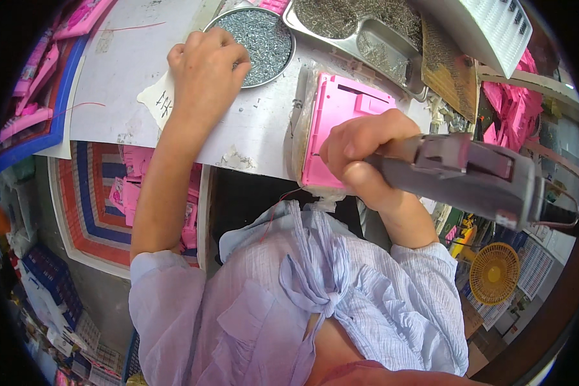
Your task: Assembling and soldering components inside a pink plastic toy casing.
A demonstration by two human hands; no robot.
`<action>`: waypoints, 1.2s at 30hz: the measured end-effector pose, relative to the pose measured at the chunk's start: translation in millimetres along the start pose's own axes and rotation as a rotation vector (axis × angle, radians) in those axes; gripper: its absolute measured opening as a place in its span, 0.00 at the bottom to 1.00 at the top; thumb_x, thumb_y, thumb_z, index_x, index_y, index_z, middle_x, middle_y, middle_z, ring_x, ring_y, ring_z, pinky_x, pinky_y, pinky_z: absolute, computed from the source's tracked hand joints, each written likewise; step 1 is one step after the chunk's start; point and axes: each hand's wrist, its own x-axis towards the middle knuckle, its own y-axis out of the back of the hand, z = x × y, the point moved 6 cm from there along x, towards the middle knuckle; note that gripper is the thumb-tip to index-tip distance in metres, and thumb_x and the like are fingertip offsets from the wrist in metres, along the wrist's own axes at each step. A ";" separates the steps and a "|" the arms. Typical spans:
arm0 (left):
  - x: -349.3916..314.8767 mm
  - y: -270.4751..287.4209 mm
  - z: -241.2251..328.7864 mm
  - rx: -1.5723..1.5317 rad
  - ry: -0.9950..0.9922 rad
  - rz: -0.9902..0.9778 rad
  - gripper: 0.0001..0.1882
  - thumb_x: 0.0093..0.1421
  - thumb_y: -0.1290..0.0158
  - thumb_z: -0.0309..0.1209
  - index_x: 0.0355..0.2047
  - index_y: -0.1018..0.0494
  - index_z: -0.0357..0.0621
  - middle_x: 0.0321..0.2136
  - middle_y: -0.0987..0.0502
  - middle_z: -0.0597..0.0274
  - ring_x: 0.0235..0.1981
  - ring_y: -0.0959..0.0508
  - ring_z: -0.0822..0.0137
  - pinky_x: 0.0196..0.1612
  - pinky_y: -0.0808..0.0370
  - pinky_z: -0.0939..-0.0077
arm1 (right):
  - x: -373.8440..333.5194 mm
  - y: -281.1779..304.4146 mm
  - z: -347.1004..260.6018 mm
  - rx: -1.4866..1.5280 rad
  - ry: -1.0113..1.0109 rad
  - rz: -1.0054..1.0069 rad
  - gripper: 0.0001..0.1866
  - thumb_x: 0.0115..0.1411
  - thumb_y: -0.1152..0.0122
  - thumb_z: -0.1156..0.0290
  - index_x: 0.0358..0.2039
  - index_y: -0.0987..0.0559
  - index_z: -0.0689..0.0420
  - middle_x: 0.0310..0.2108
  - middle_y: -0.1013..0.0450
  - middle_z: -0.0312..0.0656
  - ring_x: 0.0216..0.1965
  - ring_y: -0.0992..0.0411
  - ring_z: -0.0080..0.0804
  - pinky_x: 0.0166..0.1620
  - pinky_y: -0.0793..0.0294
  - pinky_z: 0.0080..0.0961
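My left hand (207,67) rests over the left rim of a round metal dish (294,55) filled with small silvery screws (264,46). Its fingers are curled and their tips are hidden, so whatever they pinch cannot be made out. In my right hand (373,151) is a dark grey electric screwdriver (476,174), gripped near its front end, with its cable end toward the right. Below that hand lies a pink plastic housing (341,106) on the table, partly covered by my fingers. The driver's tip is mostly hidden behind the hand.
A steel tray (357,44) of small metal parts stands at the back, beside a brown board (449,71). Pink parts fill a striped-lined bin (90,206) below the table and a blue-edged tray (42,141) at left. A white sloped rack (489,29) overhangs the back right.
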 end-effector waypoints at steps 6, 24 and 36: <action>-0.6 -13.9 -5.2 0.015 0.018 -0.038 0.05 0.57 0.38 0.36 0.32 0.17 0.53 0.36 0.22 0.69 0.45 0.25 0.63 0.53 0.38 0.53 | 1.0 -7.9 9.4 -0.215 0.187 -0.164 0.11 0.57 0.42 0.86 0.33 0.33 0.58 0.20 0.33 0.40 0.19 0.31 0.29 0.23 0.32 0.28; 1.9 3.2 33.5 -0.128 -0.175 -0.048 0.09 0.62 0.42 0.36 0.29 0.25 0.46 0.32 0.22 0.65 0.39 0.24 0.61 0.48 0.38 0.58 | 1.8 26.6 -40.2 0.269 0.218 0.029 0.16 0.63 0.34 0.70 0.42 0.32 0.60 0.23 0.32 0.37 0.23 0.33 0.24 0.28 0.31 0.25; -69.5 36.5 110.0 -0.701 -0.167 -0.128 0.08 0.53 0.36 0.28 0.33 0.22 0.49 0.30 0.21 0.68 0.34 0.23 0.64 0.48 0.38 0.61 | -10.5 -0.3 -39.1 0.124 0.178 0.071 0.20 0.66 0.33 0.55 0.41 0.33 0.52 0.14 0.37 0.29 0.13 0.37 0.22 0.21 0.35 0.25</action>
